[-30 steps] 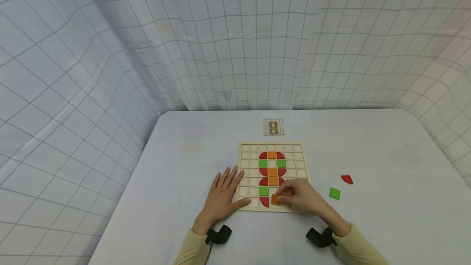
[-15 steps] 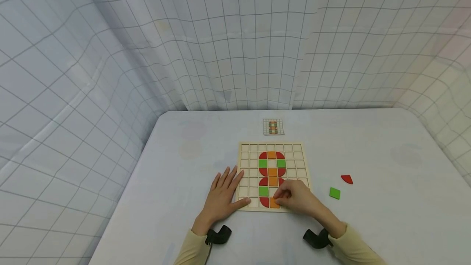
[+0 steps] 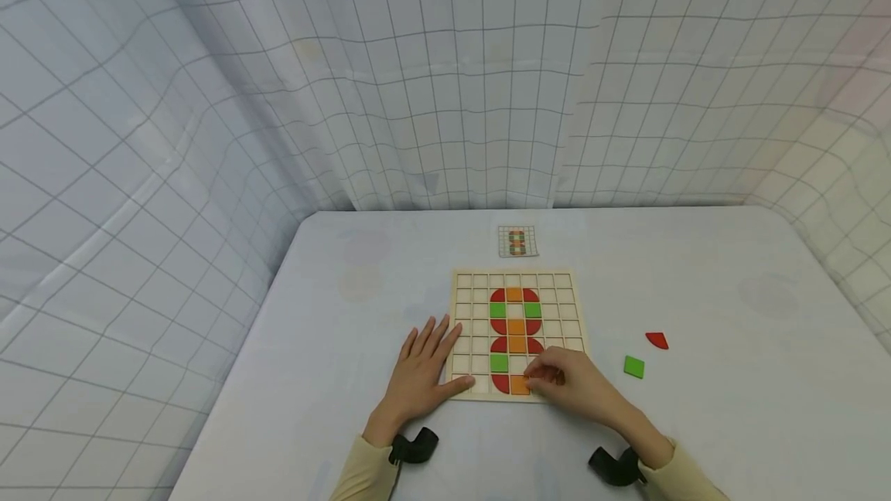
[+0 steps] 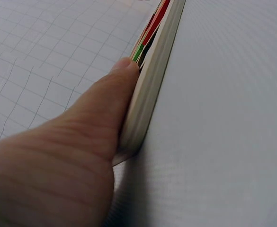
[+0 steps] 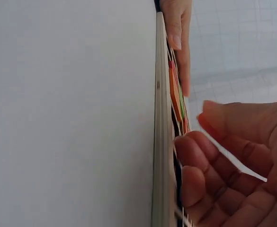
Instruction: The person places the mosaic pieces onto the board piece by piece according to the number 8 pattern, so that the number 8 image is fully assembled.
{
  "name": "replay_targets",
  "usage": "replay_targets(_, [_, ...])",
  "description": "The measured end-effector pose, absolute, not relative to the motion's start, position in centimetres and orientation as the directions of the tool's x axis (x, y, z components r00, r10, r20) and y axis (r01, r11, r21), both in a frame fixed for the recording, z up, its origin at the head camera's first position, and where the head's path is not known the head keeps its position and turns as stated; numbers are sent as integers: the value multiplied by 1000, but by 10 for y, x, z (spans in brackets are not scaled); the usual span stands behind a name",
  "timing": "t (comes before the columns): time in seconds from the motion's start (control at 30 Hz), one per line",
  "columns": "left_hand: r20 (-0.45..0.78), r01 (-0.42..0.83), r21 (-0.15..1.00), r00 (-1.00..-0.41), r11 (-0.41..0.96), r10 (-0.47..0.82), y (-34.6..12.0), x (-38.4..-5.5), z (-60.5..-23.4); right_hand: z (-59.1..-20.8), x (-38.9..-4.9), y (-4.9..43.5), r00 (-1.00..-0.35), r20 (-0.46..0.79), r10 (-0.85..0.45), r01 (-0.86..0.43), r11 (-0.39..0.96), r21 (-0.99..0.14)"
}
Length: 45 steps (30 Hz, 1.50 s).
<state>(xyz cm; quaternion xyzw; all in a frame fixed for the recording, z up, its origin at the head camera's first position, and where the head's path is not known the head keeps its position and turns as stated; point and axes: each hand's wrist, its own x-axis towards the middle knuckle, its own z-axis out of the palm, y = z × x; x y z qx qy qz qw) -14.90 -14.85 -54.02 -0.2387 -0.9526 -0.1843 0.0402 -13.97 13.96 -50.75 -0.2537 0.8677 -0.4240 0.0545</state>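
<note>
A pale wooden grid board (image 3: 565, 311) bears red quarter-circle tiles, green squares and orange squares in a figure-eight shape. My left hand (image 3: 418, 373) rests with spread fingers over the board's left edge, thumb (image 4: 124, 75) on its near left corner. An orange square tile (image 3: 519, 385) lies in the bottom row beside a red quarter-circle tile (image 3: 500, 383). Just right of that orange tile is my right hand (image 3: 574, 386), fingers loosely bent. In the right wrist view its thumb (image 5: 233, 120) stands apart from the fingers, with nothing between them.
A loose green square tile (image 3: 634, 366) and a red quarter-circle tile (image 3: 657, 340) lie on the white table (image 3: 731, 393) right of the board. Behind the board is a small pattern card (image 3: 506, 241). Grid-patterned white curtains (image 3: 445, 99) surround the table.
The orange tile slid left into its bottom-row cell, against the red quarter circle. My right hand then let go of it and moved slightly right. The left hand stayed put.
</note>
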Motion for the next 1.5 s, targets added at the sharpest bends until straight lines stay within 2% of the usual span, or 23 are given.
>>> replay_targets(0.3, [171,472,333,-881,816,441,-149,-149,-541,-506,-134,184,-925,221,-309,-367,580,-727])
replay_targets(0.7, [175,474,322,-881,820,440,-150,-148,-541,-504,-131,243,-929,316,-194,-351,730,-586])
replay_targets(0.8, [171,473,322,-881,820,441,-149,-149,-541,-506,-130,252,-939,293,-179,-319,772,-550])
replay_targets(0.97, [174,477,327,-879,816,444,-149,-150,-542,-508,-129,257,-970,184,-159,-236,795,-558])
replay_targets(1.13, [178,478,333,-878,813,444,-149,-150,-542,-509,-129,258,-970,195,-145,-230,801,-553])
replay_targets(1.5, [194,487,328,-873,810,447,-150,-150,-542,-500,-132,251,-987,110,-114,-159,726,-669])
